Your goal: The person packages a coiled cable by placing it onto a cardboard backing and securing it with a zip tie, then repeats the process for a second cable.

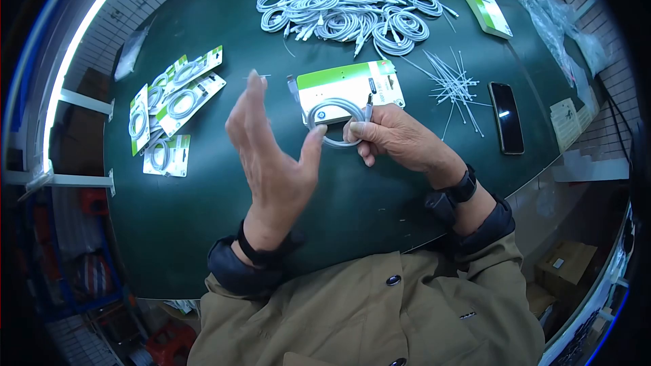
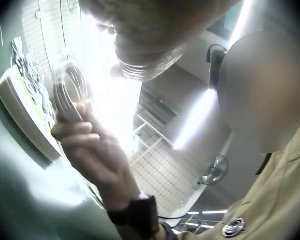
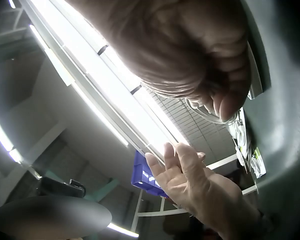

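My right hand (image 1: pixel 400 135) pinches a coiled white cable (image 1: pixel 333 102) between thumb and fingers at the coil's right side. In the left wrist view the coil (image 2: pixel 65 95) stands up from that hand's fingers. My left hand (image 1: pixel 274 152) is raised with its fingers extended, its thumb tip right at the coil's lower left edge. A thin white strip shows at its fingertips in the head view. In the right wrist view the left hand's fingers (image 3: pixel 187 162) are spread. Behind the coil lies a stack of green and white packaging cards (image 1: pixel 349 85), partly covered by it.
A large heap of coiled white cables (image 1: pixel 339 17) lies at the back. White cable ties (image 1: pixel 453 85) are scattered on the right, beside a phone (image 1: pixel 506 118). Carded cables (image 1: pixel 183 103) are piled at left. More cards (image 1: pixel 487 12) and plastic bags (image 1: pixel 559 30) lie back right.
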The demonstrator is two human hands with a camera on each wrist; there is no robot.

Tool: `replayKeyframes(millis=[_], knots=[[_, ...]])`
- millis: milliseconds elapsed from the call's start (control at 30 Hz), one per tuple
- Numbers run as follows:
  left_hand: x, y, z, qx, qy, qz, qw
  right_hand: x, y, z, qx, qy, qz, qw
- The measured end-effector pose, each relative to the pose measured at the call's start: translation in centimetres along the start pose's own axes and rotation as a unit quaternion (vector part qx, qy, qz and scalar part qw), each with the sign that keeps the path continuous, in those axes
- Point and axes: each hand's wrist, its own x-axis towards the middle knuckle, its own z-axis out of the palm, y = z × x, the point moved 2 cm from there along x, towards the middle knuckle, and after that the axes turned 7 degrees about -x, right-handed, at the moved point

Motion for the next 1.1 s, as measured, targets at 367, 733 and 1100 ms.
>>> replayKeyframes(millis=[367, 733, 1100], knots=[[-1.4, 2.7, 4.7, -0.185, -0.190, -0.002, 0.964, -0.4, -0.2, -1.2, 0.141, 0.023, -0.031, 0.989], [-0.7, 1.0, 3.7, -0.191, -0.120, 0.109, 0.968, -0.9, -2.0, -1.2, 0.196, 0.033, -0.092, 0.976], [1.0, -0.2, 1.8, -0.258, -0.108, 0.104, 0.954, -2.1, -3.8, -1.5, -0.179, 0.094, -0.225, 0.953]])
